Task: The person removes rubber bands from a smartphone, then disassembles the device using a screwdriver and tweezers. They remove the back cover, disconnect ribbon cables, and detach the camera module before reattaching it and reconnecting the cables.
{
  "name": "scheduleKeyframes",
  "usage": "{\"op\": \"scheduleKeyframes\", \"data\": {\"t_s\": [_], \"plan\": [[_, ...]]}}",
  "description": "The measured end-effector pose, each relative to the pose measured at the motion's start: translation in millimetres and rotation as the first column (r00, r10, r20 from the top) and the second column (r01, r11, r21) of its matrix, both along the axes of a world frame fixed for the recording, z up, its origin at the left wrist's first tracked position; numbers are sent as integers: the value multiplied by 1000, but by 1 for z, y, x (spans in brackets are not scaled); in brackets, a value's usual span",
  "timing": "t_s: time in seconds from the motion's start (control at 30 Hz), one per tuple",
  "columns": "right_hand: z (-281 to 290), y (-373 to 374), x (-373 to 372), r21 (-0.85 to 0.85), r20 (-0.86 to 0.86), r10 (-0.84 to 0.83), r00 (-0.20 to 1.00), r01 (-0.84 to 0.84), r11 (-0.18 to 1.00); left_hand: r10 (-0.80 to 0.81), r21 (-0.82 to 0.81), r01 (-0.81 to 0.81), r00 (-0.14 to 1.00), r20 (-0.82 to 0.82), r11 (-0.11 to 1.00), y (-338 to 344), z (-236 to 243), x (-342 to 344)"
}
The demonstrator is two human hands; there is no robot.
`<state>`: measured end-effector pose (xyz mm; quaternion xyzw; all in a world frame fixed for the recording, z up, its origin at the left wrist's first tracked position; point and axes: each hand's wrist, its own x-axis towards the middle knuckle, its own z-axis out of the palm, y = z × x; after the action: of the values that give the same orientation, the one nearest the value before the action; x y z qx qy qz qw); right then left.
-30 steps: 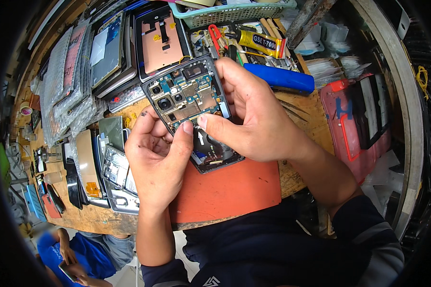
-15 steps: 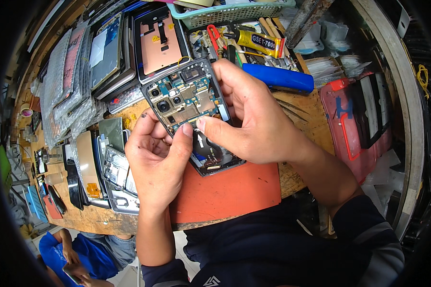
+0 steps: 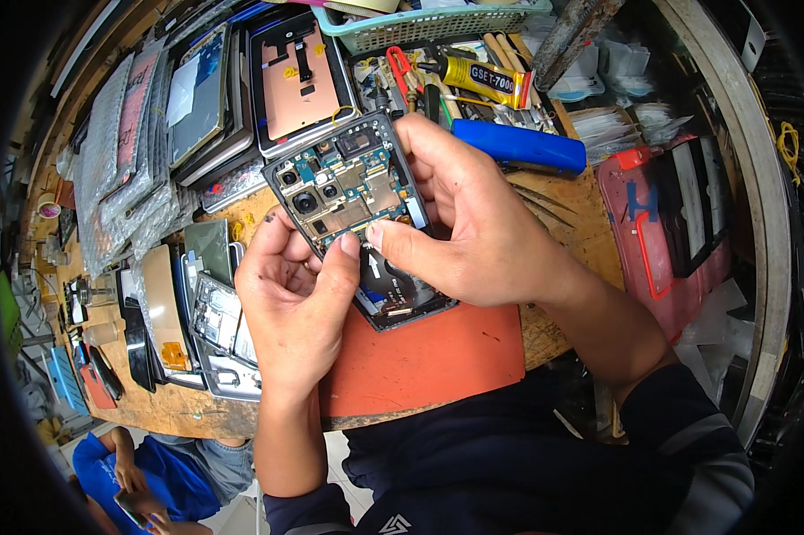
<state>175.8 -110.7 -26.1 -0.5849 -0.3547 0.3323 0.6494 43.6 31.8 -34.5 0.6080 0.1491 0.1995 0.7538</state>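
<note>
An opened smartphone [image 3: 357, 201] is held tilted above an orange-red mat [image 3: 420, 361], its back off. Its circuit board and several camera lenses are bare at the upper end, and a dark battery lies lower down. My left hand [image 3: 299, 294] grips the phone's left edge, thumb pressed near the lower edge of the board. From the right, my right hand [image 3: 464, 218] wraps the other edge, its thumb tip close beside the left thumb on the same spot. The fingers behind the phone are partly hidden.
Stacked phone and tablet parts [image 3: 299, 80] and bubble-wrapped panels [image 3: 126, 160] crowd the left. Behind are a tool tray with a yellow glue tube [image 3: 482, 78], a blue case [image 3: 518, 145] and a green basket [image 3: 420, 31]. A person in blue [image 3: 148, 477] sits lower left.
The phone has shifted very slightly in my hands, with both thumbs staying at the board's lower edge. Otherwise the scene looks the same.
</note>
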Motion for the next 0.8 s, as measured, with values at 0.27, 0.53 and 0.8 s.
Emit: {"op": "scheduleKeyframes", "data": {"t_s": [0.27, 0.53, 0.8], "plan": [[-1, -1, 3, 28, 1, -4, 1000, 4, 1000, -36, -38, 36, 999, 9, 999, 3, -1, 1], [-4, 0, 2, 44, 31, -8, 999, 7, 999, -27, -50, 26, 1000, -12, 998, 3, -2, 0], [-2, 0, -1, 44, 42, -36, 998, 34, 998, -23, -87, 20, 999, -36, 996, 3, 0, 0]]}}
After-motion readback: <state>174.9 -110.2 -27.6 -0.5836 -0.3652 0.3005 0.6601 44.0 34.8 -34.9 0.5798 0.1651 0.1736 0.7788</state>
